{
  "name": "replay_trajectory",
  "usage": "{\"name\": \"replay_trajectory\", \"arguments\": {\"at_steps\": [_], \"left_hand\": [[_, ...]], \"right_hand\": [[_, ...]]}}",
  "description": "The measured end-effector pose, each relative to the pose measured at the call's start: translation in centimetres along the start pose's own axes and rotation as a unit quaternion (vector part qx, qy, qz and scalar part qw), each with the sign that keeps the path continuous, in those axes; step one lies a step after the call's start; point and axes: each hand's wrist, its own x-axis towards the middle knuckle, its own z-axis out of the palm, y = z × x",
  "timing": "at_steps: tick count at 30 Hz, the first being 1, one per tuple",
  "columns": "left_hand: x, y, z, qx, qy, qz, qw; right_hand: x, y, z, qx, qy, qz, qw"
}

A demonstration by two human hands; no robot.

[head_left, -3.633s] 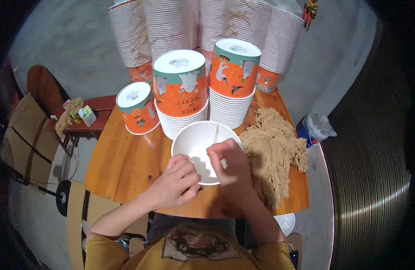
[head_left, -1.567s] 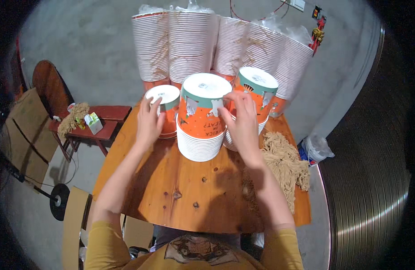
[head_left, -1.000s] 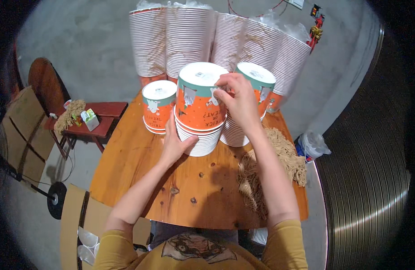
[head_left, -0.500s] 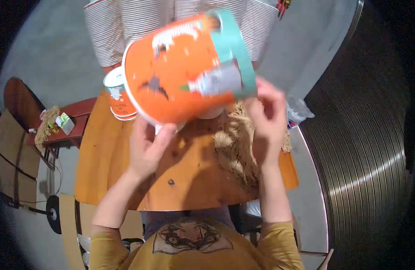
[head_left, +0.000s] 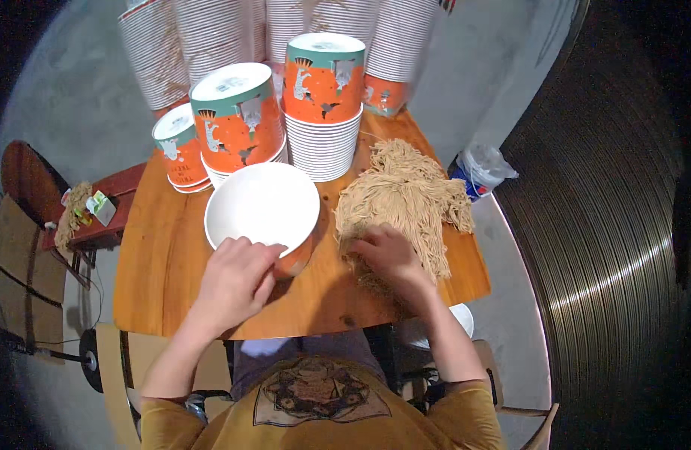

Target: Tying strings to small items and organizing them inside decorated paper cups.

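Observation:
My left hand [head_left: 239, 283] grips the near rim of a paper bucket [head_left: 263, 210]. The bucket's white inside faces up, and a bit of its orange outside shows at the lower right. Beside it on the wooden table lies a heap of tan strands [head_left: 405, 187], like string or dry noodles. My right hand [head_left: 386, 259] is at the heap's near left edge, its fingers curled into the strands; the fingertips are partly hidden. Just behind the held bucket stand upside-down stacks of orange and green buckets [head_left: 240, 112], [head_left: 324, 86].
Tall stacks of white-rimmed buckets [head_left: 210, 34] rise along the table's far side. A smaller orange bucket [head_left: 182, 150] stands far left. Beyond the table's right edge is a plastic-lined tub [head_left: 480, 172]. A red bench [head_left: 124, 199] with tan strands and a small carton is at left.
The bucket has come down from mid-air and turned so its mouth faces up. My right hand has left its base and moved to the tan strands; my left hand is at the rim.

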Motion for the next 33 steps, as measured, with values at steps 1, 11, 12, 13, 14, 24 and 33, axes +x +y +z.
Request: {"name": "replay_trajectory", "arguments": {"at_steps": [1, 11, 12, 13, 14, 24, 33], "left_hand": [[0.1, 0.2, 0.0, 0.025, -0.019, 0.016, 0.999], [-0.9, 0.8, 0.8, 0.028, 0.134, 0.056, 0.989], [-1.8, 0.9, 1.3, 0.017, 0.155, 0.071, 0.985], [-2.7, 1.2, 1.7, -0.028, 0.161, 0.085, 0.983], [-3.2, 2.1, 2.1, -0.066, 0.149, 0.066, 0.984], [-6.7, 4.2, 0.7, -0.411, -0.154, -0.309, 0.844], [-5.0, 4.0, -0.4, -0.505, -0.041, -0.341, 0.791]], "right_hand": [[0.4, -0.4, -0.2, 0.023, -0.009, 0.061, 0.998], [0.7, 1.9, 2.1, 0.043, -0.001, 0.13, 0.991], [0.5, 1.4, 1.9, 0.044, -0.001, 0.131, 0.99], [0.3, 0.3, 1.8, 0.049, 0.021, 0.101, 0.993], [0.0, -0.7, 1.8, 0.056, 0.043, 0.071, 0.995], [-1.4, -10.3, 1.1, 0.245, 0.145, -0.135, 0.949], [-1.0, -10.7, 2.0, 0.301, 0.096, -0.048, 0.948]]}}
